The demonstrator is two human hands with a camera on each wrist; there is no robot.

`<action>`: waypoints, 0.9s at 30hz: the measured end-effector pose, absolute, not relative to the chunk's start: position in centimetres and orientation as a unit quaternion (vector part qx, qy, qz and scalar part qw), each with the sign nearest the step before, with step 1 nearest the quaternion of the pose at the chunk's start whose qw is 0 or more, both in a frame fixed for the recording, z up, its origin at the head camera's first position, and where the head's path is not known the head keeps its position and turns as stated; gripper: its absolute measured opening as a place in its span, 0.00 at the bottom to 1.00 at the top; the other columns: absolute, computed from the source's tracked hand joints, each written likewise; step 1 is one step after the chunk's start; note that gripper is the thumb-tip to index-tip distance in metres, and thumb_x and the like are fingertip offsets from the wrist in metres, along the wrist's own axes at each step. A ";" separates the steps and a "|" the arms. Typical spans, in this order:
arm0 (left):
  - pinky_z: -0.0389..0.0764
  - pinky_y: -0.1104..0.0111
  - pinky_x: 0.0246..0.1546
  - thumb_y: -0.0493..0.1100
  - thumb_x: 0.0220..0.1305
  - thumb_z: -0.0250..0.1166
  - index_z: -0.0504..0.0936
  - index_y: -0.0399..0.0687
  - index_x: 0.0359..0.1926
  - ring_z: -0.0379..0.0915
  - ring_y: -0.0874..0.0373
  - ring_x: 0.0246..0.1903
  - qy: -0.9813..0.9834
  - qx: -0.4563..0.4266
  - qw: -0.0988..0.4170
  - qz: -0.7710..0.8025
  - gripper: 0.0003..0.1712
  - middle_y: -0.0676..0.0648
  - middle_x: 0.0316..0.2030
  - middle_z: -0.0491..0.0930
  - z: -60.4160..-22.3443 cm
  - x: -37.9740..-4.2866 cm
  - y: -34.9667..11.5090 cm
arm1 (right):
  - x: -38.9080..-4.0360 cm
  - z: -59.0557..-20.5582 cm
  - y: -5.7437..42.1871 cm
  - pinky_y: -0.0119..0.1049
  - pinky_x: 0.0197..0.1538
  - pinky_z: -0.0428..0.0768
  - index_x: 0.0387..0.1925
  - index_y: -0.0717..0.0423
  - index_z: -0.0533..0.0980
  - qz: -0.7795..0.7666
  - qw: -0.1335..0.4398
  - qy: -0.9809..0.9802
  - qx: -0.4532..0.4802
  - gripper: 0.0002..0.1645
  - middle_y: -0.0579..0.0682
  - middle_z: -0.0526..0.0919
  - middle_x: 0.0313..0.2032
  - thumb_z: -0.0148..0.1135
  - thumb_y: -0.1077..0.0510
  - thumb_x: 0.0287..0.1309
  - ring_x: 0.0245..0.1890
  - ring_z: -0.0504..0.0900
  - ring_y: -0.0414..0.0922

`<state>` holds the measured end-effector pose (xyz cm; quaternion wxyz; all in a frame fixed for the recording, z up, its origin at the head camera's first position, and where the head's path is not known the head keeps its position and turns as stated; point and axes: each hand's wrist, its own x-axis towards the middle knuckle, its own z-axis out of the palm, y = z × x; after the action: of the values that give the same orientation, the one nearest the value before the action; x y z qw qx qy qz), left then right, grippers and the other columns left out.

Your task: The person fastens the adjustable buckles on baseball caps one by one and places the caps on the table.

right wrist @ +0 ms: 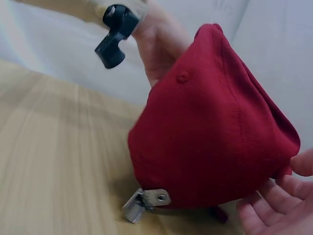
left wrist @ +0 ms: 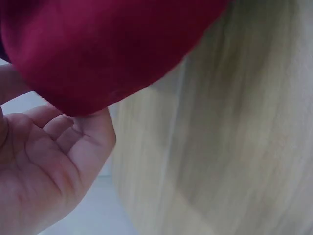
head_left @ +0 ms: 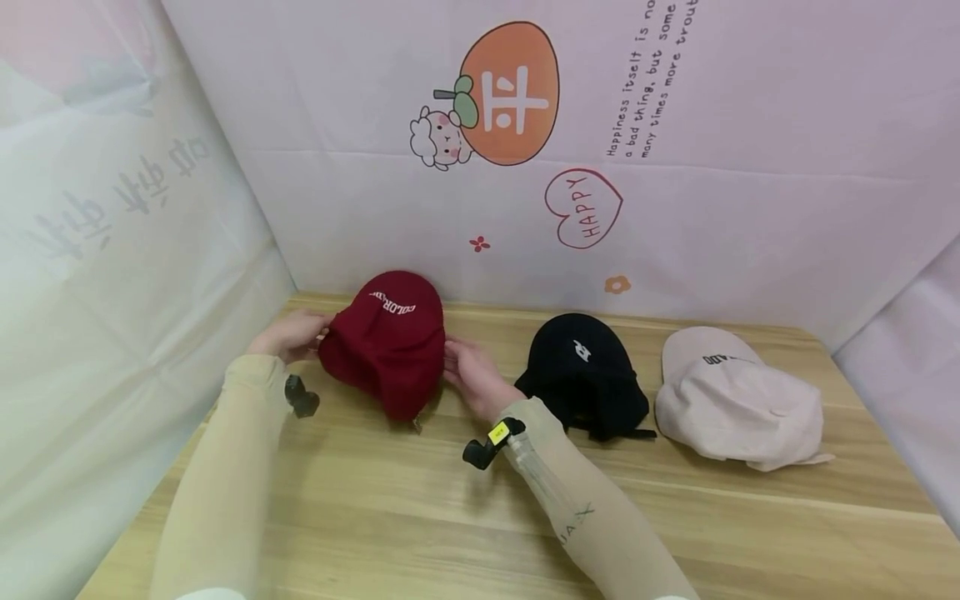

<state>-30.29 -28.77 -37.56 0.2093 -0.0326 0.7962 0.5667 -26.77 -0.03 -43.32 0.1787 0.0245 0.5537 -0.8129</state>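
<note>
A dark red baseball cap (head_left: 393, 350) with white lettering is between my two hands, toward the left of the table in the head view. My left hand (head_left: 296, 332) grips its left edge; in the left wrist view the fingers (left wrist: 95, 134) curl under the red cloth. On the opposite side my right hand (head_left: 474, 375) holds the cap's edge, its thumb and fingers close around the rim in the right wrist view. A metal strap buckle (right wrist: 146, 200) hangs from the cap's lower edge, near the tabletop.
Right of my right hand sits a black cap (head_left: 581, 375) with a white emblem. Farther right lies a pale pink cap (head_left: 738, 400) with dark lettering. All are on a wood-grain table (head_left: 360, 517), with a printed white cloth (head_left: 750, 242) behind it.
</note>
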 end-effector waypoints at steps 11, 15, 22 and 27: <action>0.78 0.66 0.35 0.50 0.72 0.48 0.74 0.37 0.46 0.71 0.60 0.32 0.807 0.019 0.165 0.567 0.20 0.49 0.32 0.72 -35.8 -30.1 -26.6 | -26.5 -39.5 0.9 0.41 0.47 0.73 0.52 0.62 0.69 -0.833 0.131 0.537 0.019 0.16 0.52 0.75 0.41 0.48 0.56 0.69 0.32 0.77 0.42; 0.78 0.65 0.35 0.47 0.71 0.49 0.75 0.39 0.39 0.72 0.58 0.29 0.803 0.025 0.151 0.577 0.15 0.48 0.30 0.73 -35.4 -29.9 -25.6 | -26.5 -38.6 1.3 0.39 0.44 0.73 0.45 0.58 0.69 -0.842 0.120 0.526 0.019 0.12 0.50 0.74 0.37 0.49 0.54 0.69 0.31 0.75 0.41; 0.78 0.67 0.32 0.42 0.67 0.52 0.75 0.43 0.26 0.71 0.59 0.24 0.768 0.030 0.132 0.626 0.13 0.49 0.24 0.72 -34.9 -29.6 -23.7 | -26.1 -37.6 2.2 0.35 0.38 0.75 0.50 0.57 0.69 -0.863 0.096 0.496 0.023 0.13 0.52 0.75 0.42 0.50 0.56 0.68 0.33 0.78 0.43; 0.78 0.67 0.36 0.46 0.70 0.50 0.74 0.45 0.24 0.72 0.59 0.25 0.728 0.024 0.131 0.672 0.17 0.50 0.21 0.72 -34.5 -29.4 -22.3 | -25.9 -37.2 2.9 0.34 0.37 0.75 0.52 0.56 0.69 -0.862 0.085 0.499 0.010 0.15 0.53 0.76 0.45 0.53 0.57 0.66 0.36 0.78 0.44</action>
<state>-29.40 -22.31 -34.53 0.1310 0.0238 0.7283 0.6722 -25.94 2.92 -37.18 0.0849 0.0095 0.4991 -0.8623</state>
